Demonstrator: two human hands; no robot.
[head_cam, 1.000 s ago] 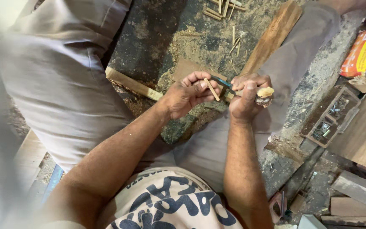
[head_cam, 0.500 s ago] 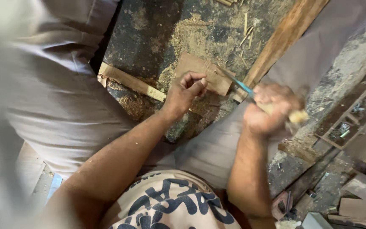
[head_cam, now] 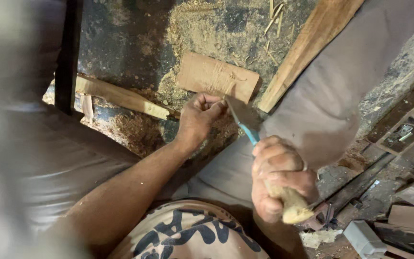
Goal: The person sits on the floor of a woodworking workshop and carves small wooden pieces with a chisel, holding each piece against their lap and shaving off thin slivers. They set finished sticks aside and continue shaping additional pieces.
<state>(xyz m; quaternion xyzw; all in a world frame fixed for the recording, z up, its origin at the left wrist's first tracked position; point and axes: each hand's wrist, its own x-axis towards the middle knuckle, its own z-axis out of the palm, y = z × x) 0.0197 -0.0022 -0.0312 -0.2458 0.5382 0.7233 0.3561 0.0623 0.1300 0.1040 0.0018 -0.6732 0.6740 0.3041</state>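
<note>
Right hand [head_cam: 279, 175] clenched on wooden-handled chisel [head_cam: 264, 158] | left hand [head_cam: 200, 117] pinching small workpiece, barely visible, at blade tip | sawdust [head_cam: 192, 33] and flat wood block [head_cam: 216, 76] beyond | carving seemingly under way, unfinished

left frame third blurred | small piece in left hand [head_cam: 198, 117] fingers perhaps hidden
</note>
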